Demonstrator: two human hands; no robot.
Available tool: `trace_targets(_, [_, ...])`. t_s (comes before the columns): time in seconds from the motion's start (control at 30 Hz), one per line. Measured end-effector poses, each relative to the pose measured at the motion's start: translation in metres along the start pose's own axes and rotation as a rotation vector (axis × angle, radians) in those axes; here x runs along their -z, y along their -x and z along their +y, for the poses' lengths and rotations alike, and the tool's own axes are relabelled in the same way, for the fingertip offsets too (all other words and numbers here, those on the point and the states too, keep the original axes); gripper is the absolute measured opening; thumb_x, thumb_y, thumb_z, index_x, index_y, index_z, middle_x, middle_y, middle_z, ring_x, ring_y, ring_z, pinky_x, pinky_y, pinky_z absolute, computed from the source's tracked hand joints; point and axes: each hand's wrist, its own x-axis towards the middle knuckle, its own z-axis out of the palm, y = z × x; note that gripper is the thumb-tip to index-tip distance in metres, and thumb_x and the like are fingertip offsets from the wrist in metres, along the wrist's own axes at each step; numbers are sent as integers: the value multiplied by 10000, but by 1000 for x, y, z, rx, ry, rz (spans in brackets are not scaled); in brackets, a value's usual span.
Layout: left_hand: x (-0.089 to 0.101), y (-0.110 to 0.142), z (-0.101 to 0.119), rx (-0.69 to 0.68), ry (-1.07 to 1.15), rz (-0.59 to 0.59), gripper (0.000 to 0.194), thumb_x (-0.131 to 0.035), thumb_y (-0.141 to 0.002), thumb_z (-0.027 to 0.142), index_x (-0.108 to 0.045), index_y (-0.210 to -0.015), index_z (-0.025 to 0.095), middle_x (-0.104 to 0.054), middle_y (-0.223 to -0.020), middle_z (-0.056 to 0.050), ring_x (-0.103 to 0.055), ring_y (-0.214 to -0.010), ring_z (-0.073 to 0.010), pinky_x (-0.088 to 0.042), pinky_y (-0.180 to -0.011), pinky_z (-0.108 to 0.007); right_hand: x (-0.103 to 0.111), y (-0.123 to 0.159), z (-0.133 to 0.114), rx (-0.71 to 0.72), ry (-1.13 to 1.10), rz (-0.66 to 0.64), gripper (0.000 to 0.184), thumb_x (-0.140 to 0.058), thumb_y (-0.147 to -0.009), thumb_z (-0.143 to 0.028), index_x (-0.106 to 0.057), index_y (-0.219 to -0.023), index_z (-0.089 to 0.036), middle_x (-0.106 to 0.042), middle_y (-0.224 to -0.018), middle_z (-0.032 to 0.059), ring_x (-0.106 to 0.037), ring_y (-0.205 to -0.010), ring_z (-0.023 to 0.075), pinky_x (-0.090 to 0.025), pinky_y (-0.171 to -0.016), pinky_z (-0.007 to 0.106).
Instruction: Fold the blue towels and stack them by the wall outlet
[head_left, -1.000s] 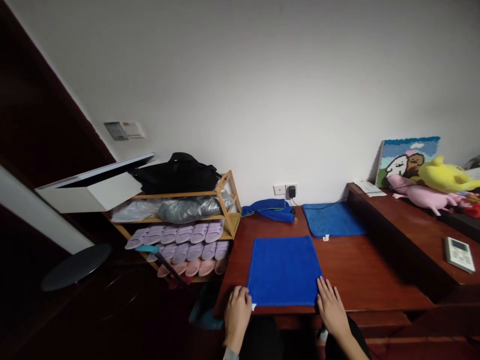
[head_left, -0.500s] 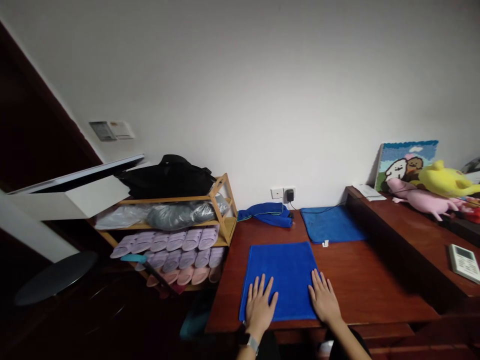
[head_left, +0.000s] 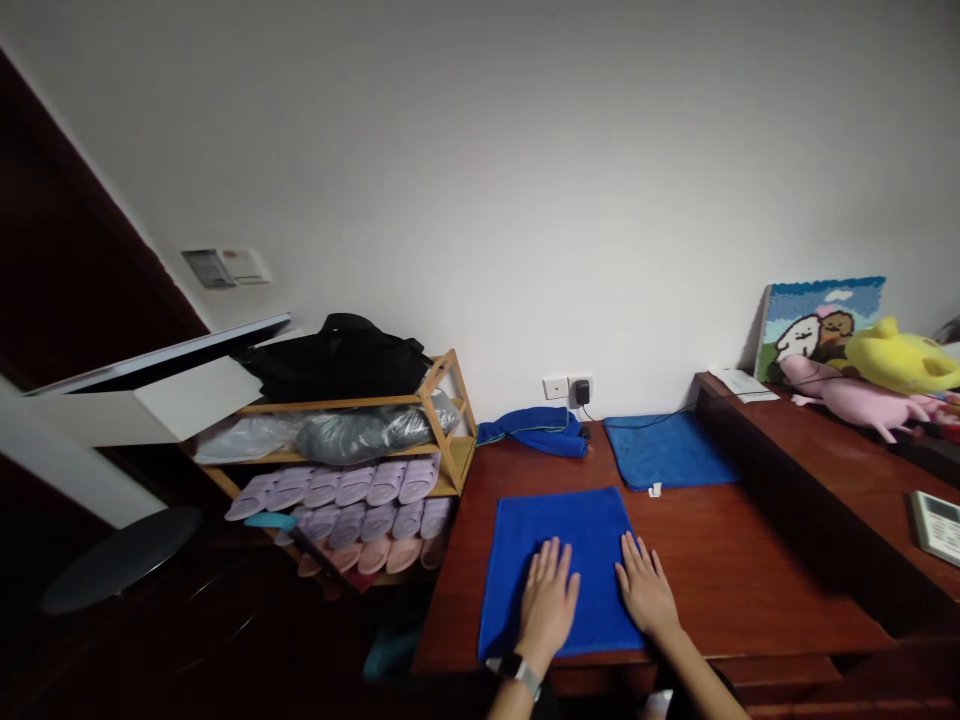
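Note:
A bright blue towel (head_left: 555, 525) lies flat and folded on the dark wooden table (head_left: 705, 570), close to the front edge. My left hand (head_left: 549, 602) rests palm down on the towel's near middle, fingers stretched out. My right hand (head_left: 646, 592) lies flat on the towel's right edge, fingers spread, partly on the wood. A watch sits on my left wrist. Neither hand holds anything.
A second blue cloth (head_left: 666, 451) lies flat further back, and a crumpled blue towel (head_left: 537, 430) sits by the wall socket (head_left: 568, 386). A wooden shoe rack (head_left: 360, 470) with slippers stands left. Plush toys (head_left: 877, 380) and a remote (head_left: 937, 525) occupy the raised shelf at right.
My left hand came up from the towel's near left corner onto the cloth and slid right toward the middle. My right hand stayed near the right edge, shifting slightly inward.

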Motion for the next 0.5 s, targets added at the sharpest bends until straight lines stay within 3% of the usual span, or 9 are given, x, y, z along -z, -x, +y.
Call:
trace_targets(0.07, [-11,-23,37,-136,86,-38,562,-203,-1073,498,-302,-1597,322,-297,-1678,-3,-266,-1551,-224,-278,-1268,-484,-5,0,2,21,15,-10,659,-191,-1026,-436,-216,-1618,-148,-186,-1692,29,-151,-1573,236,-133,-1282,463])
trace_targets(0.13, [-26,-37,65,-164,130,-61,558,-181,-1074,502,-280,-1600,344,-293,-1680,15,-251,-1556,-213,-255,-1278,-487,-9,1,5,46,31,-21,635,-221,-1011,-367,-261,-1611,-163,-191,-1693,36,-152,-1573,240,-137,-1279,468])
trace_targets(0.23, [-43,-43,75,-118,122,-71,572,-188,-1070,513,-253,-1609,334,-281,-1682,6,-242,-1559,-212,-242,-1285,-479,-13,1,7,55,40,1,626,-235,-999,-324,-299,-1603,-172,-220,-1689,41,-161,-1571,246,-148,-1278,471])
trace_targets(0.33, [-45,-33,44,-42,73,-54,599,-210,-1060,538,-252,-1612,308,-257,-1686,-11,-229,-1562,-225,-241,-1284,-479,-14,1,5,23,48,24,645,-205,-1019,-400,-279,-1607,-145,-227,-1684,46,-183,-1567,252,-161,-1278,470])
trace_targets(0.5, [-23,-2,-56,269,-84,-30,678,-215,-1041,588,-299,-1603,216,-262,-1673,-74,-237,-1555,-284,-244,-1266,-547,-15,8,-1,-31,46,18,678,-171,-1025,-465,-241,-1614,-136,-211,-1682,34,-200,-1564,247,-166,-1279,478])
